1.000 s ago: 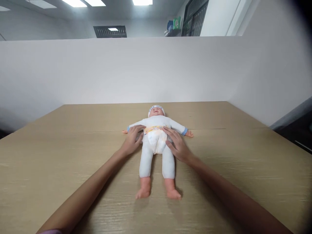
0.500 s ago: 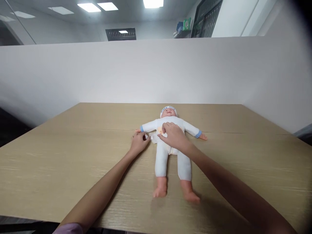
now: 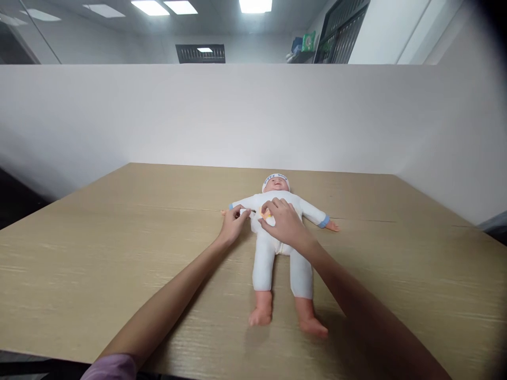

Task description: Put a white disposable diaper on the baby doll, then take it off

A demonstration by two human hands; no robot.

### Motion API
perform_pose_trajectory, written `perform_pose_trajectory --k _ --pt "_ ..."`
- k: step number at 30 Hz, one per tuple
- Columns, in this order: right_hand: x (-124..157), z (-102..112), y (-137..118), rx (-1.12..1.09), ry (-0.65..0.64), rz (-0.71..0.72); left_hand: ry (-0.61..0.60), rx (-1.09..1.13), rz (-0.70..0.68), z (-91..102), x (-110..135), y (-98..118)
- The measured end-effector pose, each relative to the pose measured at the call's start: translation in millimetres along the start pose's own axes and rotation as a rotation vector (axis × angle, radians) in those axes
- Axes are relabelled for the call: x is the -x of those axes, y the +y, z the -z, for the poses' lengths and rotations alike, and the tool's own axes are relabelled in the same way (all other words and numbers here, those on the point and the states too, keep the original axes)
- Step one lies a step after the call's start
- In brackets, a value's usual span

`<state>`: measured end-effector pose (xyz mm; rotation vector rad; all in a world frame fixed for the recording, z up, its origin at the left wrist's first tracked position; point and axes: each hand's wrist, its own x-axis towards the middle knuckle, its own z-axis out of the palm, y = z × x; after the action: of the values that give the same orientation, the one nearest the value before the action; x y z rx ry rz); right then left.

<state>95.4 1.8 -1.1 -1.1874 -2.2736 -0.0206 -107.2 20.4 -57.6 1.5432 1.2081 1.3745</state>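
Plainly the doll (image 3: 277, 246) is a light, soft thing. It lies on its back near the middle of the bench (image 3: 119, 253), head (image 3: 276, 183) pointing away from the person and bare feet (image 3: 260, 315) pointing toward them. Its white cloth body looks stuffed and yielding, so it would sag if lifted by one limb. The head, hands and feet look like firmer moulded plastic, smooth and a little slippery. The trunk or the hips seem the surest place to hold it, with the cloth giving grip.

A diaper (image 3: 264, 212) with an orange printed band sits at its waist; it looks thin, pliable and easy to crumple. The left hand (image 3: 233, 224) is at the doll's side, thumb and fingertips pinched on a small white flap of the diaper. The right hand (image 3: 285, 224) lies over the belly with its fingers spread and curved, their tips on the orange band, pressing the doll to the bench.

No box, bin or tray shows; the diaper wrapped around the hips is the only thing that encloses anything. A white partition (image 3: 198, 116) stands behind the bench.
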Motion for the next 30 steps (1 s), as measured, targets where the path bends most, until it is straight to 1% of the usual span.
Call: perform_pose_trajectory --k 2,3,5,6,7,9,11,13,14,15,16,17,18,19,20,21,23,24,27,30 --pt "-2 9 3 -0.046 -0.041 0.161 0.041 0.02 0.007 3.4 1 -5" --pt "-6 13 6 -0.091 -0.098 0.258 0.061 0.027 0.011 5.0 1 -7" --pt "-17 17 14 -0.183 -0.265 0.429 0.096 0.041 0.018 6.6 3 -11" --pt "-25 17 18 -0.215 -0.349 0.485 0.107 0.049 0.022 6.5 3 -12" --pt "-33 14 22 -0.233 -0.418 0.516 0.113 0.058 0.024 5.7 4 -12" --pt "-50 5 28 -0.237 -0.498 0.529 0.108 0.076 0.027 3.0 4 -11" --pt "-62 -5 30 -0.199 -0.532 0.535 0.089 0.093 0.026 0.0 4 -8" --pt "-67 -13 28 -0.122 -0.551 0.545 0.065 0.103 0.02 -2.3 4 -5" --pt "-66 -14 26 -0.082 -0.542 0.549 0.051 0.105 0.016 -3.0 4 -3" --pt "-63 -14 23 -0.043 -0.506 0.547 0.035 0.107 0.012 -3.4 4 -1" --pt "-57 -12 20 -0.001 -0.436 0.529 0.016 0.108 0.009 -3.8 4 1" --pt "-50 -9 17 0.043 -0.34 0.491 -0.005 0.108 0.007 -4.2 4 3" --pt "-42 -5 14 0.087 -0.227 0.425 -0.028 0.107 0.007 -4.9 4 6" --pt "-34 -1 11 0.128 -0.116 0.33 -0.051 0.107 0.007 -6.0 4 8" --pt "-25 2 9 0.157 -0.03 0.22 -0.073 0.105 0.009 -7.7 4 12" --pt "-17 4 7 0.166 0.019 0.112 -0.093 0.097 0.01 -10.1 4 15" --pt "-6 5 5 0.121 0.029 -0.034 -0.126 0.068 -0.002 -17.2 3 23" --pt "-2 3 5 0.087 0.016 -0.065 -0.143 0.054 -0.013 -21.7 3 27" --pt "1 -5 7 0.039 0.002 -0.07 -0.2 0.038 -0.048 -34.7 3 37" --pt "-1 -11 10 0.053 0.015 -0.061 -0.247 0.076 -0.101 -40.9 3 39"
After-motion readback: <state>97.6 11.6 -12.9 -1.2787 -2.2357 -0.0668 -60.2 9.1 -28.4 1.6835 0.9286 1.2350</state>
